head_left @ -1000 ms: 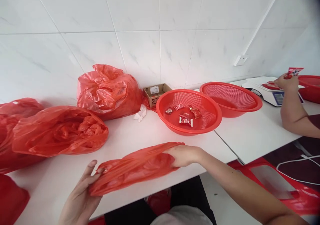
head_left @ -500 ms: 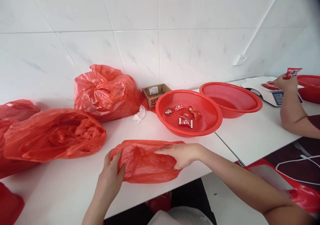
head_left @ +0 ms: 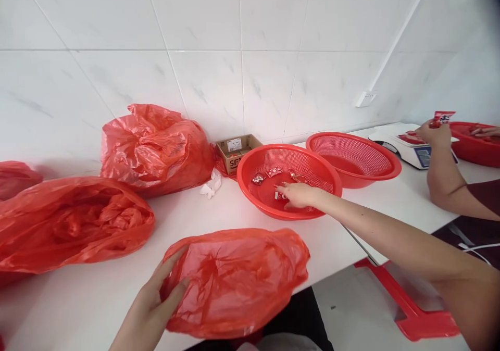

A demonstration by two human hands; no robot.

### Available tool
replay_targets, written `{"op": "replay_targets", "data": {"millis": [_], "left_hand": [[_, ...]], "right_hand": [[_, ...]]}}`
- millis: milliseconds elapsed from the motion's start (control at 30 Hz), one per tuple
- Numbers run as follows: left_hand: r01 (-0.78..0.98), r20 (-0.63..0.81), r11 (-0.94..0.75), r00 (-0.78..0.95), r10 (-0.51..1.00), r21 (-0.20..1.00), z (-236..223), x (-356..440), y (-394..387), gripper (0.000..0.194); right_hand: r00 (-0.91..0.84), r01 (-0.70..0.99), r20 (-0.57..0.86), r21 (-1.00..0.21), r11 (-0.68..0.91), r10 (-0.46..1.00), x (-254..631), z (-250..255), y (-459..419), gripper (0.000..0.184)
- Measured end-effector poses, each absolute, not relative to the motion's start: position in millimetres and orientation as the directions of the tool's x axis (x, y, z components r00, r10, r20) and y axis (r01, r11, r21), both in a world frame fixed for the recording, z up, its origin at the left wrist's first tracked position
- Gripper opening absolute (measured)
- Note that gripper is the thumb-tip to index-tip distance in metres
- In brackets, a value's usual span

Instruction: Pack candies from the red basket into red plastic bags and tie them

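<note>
While left hand (head_left: 154, 291) clasps rim of one bag (head_left: 242, 283) at table (head_left: 187, 213) edge, right hand (head_left: 300, 195) among at least four packets (head_left: 274, 172) in nearer of two holed baskets (head_left: 269, 211); its grip unclear.

Cardboard box (head_left: 235, 162): "SF", rest unclear; white label (head_left: 234, 144) too small.

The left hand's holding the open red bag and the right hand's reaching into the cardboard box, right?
Not quite. The head view shows the right hand inside the nearest red basket, not the cardboard box. The left hand does hold the open red bag.
</note>
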State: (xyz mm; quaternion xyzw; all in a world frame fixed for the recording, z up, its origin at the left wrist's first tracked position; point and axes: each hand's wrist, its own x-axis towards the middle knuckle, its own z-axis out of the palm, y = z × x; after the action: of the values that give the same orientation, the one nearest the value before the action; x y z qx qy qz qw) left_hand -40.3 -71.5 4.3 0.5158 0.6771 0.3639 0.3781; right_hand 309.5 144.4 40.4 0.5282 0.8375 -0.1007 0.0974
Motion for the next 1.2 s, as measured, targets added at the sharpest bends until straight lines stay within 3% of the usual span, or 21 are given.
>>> {"op": "replay_targets", "data": {"millis": [167, 400, 567, 633, 667, 733, 800, 867, 933, 1033, 1100, 1200], "left_hand": [[0.286, -0.248, 0.288, -0.169, 0.954, 0.914, 7, -36, -67, 0.07], [0.116, -0.28, 0.309, -0.217, 0.935, 0.944, 9, -22, -60, 0.071], [-0.033, -0.302, 0.301, -0.184, 0.936, 0.953, 6, -14, -59, 0.071], [-0.068, -0.31, 0.302, -0.205, 0.928, 0.951, 5, -8, -59, 0.072], [-0.089, -0.313, 0.301, -0.216, 0.925, 0.95, 6, -4, -59, 0.073], [-0.146, -0.32, 0.292, -0.229, 0.919, 0.945, 10, 5, -59, 0.076], [-0.22, -0.327, 0.279, -0.228, 0.917, 0.935, 15, 13, -60, 0.08], [-0.294, -0.339, 0.266, -0.235, 0.911, 0.918, 22, 17, -63, 0.081], [-0.345, -0.337, 0.232, -0.285, 0.897, 0.909, 28, 15, -66, 0.081], [-0.371, -0.311, 0.159, -0.396, 0.864, 0.915, 33, 6, -71, 0.079], [-0.371, -0.303, 0.141, -0.426, 0.853, 0.918, 33, 3, -72, 0.077], [-0.39, -0.347, 0.193, -0.375, 0.86, 0.9, 31, 8, -73, 0.077]], "right_hand": [[-0.4, 0.901, -0.35, 0.022, 0.434, 0.847, 304, 25, 152, 0.061], [-0.379, 0.918, -0.407, -0.049, 0.394, 0.831, 311, 22, 165, 0.056], [-0.372, 0.928, -0.281, -0.109, 0.356, 0.884, 304, 60, 150, 0.044], [-0.417, 0.887, -0.086, -0.257, 0.384, 0.905, 291, 82, 125, 0.04], [-0.45, 0.816, 0.037, -0.388, 0.428, 0.892, 281, 89, 109, 0.038], [-0.582, 0.537, 0.163, -0.659, 0.527, 0.797, 258, 89, 73, 0.035], [-0.75, 0.376, 0.118, -0.734, 0.566, 0.651, 233, 69, 42, 0.036], [-0.756, 0.473, 0.059, -0.639, 0.607, 0.652, 214, 37, 24, 0.038], [-0.712, 0.633, -0.097, -0.518, 0.576, 0.696, 207, 9, 20, 0.032], [-0.649, 0.726, -0.304, -0.52, 0.45, 0.697, 215, 5, 23, 0.043], [-0.715, 0.661, -0.302, -0.588, 0.467, 0.631, 228, 31, 24, 0.052], [-0.888, 0.399, -0.147, -0.718, 0.57, 0.435, 249, 81, 36, 0.049]]}}
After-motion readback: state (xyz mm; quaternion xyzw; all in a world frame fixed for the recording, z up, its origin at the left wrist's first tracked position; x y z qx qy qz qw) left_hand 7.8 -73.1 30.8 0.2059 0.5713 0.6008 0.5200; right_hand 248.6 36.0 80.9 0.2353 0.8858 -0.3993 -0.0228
